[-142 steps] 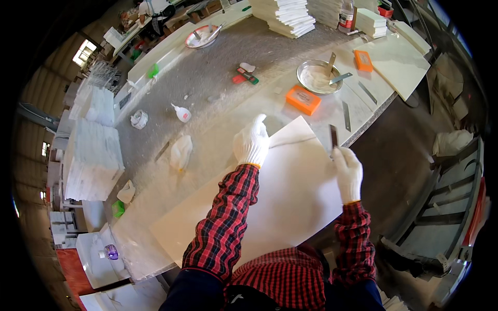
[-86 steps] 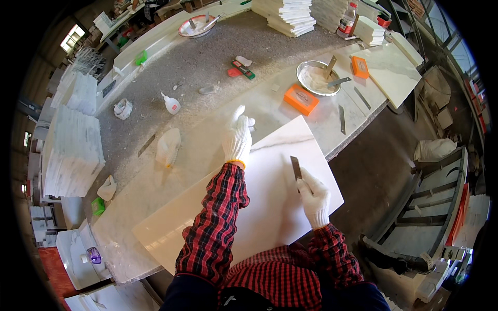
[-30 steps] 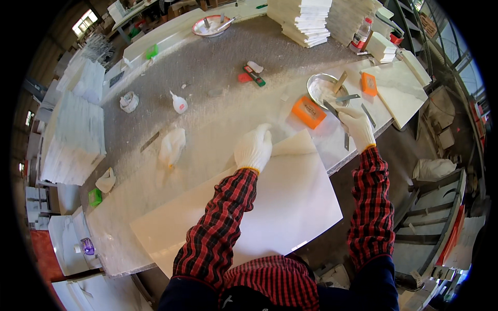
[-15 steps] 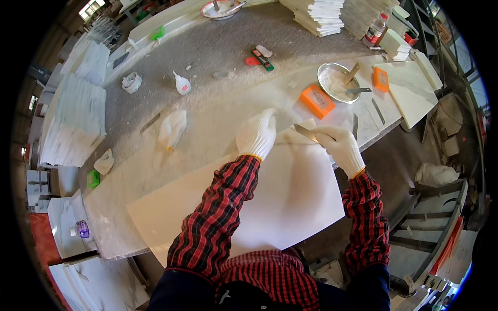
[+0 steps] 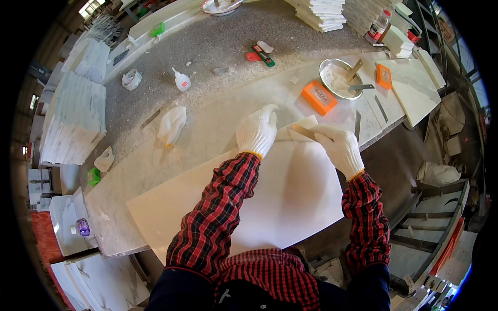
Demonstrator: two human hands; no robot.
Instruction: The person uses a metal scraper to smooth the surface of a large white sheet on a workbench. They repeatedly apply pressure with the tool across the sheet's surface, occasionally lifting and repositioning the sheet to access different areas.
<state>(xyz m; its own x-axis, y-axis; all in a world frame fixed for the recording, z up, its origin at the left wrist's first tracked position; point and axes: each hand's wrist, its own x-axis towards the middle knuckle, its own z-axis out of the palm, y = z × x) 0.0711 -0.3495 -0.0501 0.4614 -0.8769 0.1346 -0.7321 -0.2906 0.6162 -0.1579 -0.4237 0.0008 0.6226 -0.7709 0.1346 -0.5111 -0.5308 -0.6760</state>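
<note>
Spreading pale filler along the far corner of the large cream stone slab (image 5: 270, 202) looks like the step in hand, and I judge it early: only that corner shows any working, while the rest of the slab's face looks bare. The slab lies flat along the near edge of the grey stone workbench (image 5: 228, 67), overhanging it toward the person. The left hand (image 5: 257, 131), in a white knit glove, lies flat and open on the slab's far edge. The right hand (image 5: 338, 146), gloved alike, is closed around 1 small putty knife (image 5: 302, 130) whose blade meets the corner.

Further out, near the workbench's right end: 1 round metal bowl of white paste (image 5: 340, 79) with 2 scrapers in it, and 2 orange sanding blocks (image 5: 319, 97). Toward the left: 1 small white squeeze bottle (image 5: 181, 81) and 3 crumpled white rags (image 5: 171, 124).
</note>
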